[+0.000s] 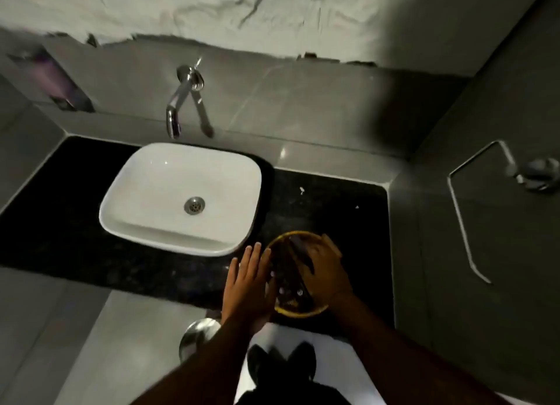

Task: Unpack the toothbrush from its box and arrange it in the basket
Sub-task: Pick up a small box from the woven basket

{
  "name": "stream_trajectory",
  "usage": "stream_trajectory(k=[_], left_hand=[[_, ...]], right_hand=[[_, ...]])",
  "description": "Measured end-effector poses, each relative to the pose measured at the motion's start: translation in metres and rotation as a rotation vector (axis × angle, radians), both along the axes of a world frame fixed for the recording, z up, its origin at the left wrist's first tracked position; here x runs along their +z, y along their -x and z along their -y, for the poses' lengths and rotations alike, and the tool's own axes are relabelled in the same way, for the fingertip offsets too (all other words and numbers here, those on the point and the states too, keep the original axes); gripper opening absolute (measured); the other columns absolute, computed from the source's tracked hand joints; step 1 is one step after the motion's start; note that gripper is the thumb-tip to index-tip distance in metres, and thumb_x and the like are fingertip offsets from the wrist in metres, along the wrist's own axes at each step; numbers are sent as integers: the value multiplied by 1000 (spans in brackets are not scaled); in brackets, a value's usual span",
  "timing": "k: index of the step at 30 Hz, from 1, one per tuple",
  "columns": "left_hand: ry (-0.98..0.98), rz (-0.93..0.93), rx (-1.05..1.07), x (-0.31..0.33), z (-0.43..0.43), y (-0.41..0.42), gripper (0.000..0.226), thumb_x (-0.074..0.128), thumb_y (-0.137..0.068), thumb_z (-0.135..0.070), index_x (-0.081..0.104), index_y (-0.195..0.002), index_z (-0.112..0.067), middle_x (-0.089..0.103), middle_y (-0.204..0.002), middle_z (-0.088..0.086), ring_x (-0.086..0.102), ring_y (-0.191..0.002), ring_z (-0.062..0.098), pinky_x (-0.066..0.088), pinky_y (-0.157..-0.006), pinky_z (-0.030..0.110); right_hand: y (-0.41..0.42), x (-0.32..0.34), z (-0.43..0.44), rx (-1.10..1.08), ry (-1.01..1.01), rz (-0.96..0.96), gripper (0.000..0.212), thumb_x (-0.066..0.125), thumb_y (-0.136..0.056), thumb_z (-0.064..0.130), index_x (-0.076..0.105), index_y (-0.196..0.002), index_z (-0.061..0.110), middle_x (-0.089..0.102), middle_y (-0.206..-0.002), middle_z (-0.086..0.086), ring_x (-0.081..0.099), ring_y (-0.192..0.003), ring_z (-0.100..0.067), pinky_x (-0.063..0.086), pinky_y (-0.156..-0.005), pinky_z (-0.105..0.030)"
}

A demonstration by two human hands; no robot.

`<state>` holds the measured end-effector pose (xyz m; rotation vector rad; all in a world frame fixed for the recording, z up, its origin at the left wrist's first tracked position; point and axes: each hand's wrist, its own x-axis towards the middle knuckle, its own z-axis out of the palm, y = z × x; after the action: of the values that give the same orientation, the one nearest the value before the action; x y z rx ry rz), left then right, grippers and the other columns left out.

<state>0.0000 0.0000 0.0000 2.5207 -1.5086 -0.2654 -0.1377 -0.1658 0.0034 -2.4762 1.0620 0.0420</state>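
A round basket with a yellow rim (303, 313) stands on the black counter, right of the sink and near the front edge. Inside it lies a long dark box (298, 247), blurred, with small pale items beside it that I cannot identify. My right hand (327, 271) reaches into the basket from the right, and its fingers and thumb close around the box. My left hand (247, 286) is flat with fingers spread and empty. It rests against the outside of the basket's left rim. No toothbrush is visible.
A white rectangular sink (121, 216) sits on the black counter (60, 222), with a chrome wall faucet (178, 101) above it. A metal towel ring (463, 216) hangs on the right wall. A round steel object (194, 338) shows below the counter's front edge.
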Motion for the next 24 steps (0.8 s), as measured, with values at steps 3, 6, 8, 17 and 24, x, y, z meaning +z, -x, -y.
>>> stream_trajectory(k=[3, 6, 8, 17, 24], left_hand=[[-45, -32, 32, -14, -5, 7, 73, 40, -104, -45, 28, -173, -26, 23, -183, 3, 20, -171, 24, 23, -136, 53], [-57, -44, 17, -23, -9, 14, 74, 40, -105, -46, 22, -174, -27, 16, -185, 1, 12, -172, 23, 18, -138, 53], [-63, -59, 9, -27, -8, 15, 74, 37, -105, -46, 18, -174, -28, 11, -185, 0, 7, -173, 21, 16, -138, 54], [-31, -91, 92, -4, -3, 9, 70, 34, -109, -47, 18, -174, -27, 13, -185, 0, 8, -173, 20, 11, -140, 51], [-20, -473, 394, 44, 45, -19, 67, 35, -110, -57, 31, -170, -28, 49, -170, 5, 53, -152, 32, 46, -119, 52]], right_hand=[[3, -15, 0, -113, -77, 27, 58, 51, -103, 42, 40, -157, 24, 42, -163, -2, 22, -157, -23, 10, -131, -36], [3, -28, -6, -162, -75, 20, 60, 53, -104, 43, 39, -158, 21, 39, -164, -7, 27, -155, -27, 13, -129, -36], [-1, -35, -7, -200, -116, -21, 60, 50, -105, 44, 38, -158, 18, 39, -164, -10, 33, -152, -28, 22, -129, -41], [-13, -18, -9, -415, -268, 162, 37, 67, -98, 27, 63, -134, 18, 61, -138, -4, 54, -129, -18, 39, -110, -28], [-13, 9, -3, -69, -140, 46, 47, 71, -90, 16, 64, -135, 25, 61, -135, -2, 56, -128, -23, 44, -115, -36]])
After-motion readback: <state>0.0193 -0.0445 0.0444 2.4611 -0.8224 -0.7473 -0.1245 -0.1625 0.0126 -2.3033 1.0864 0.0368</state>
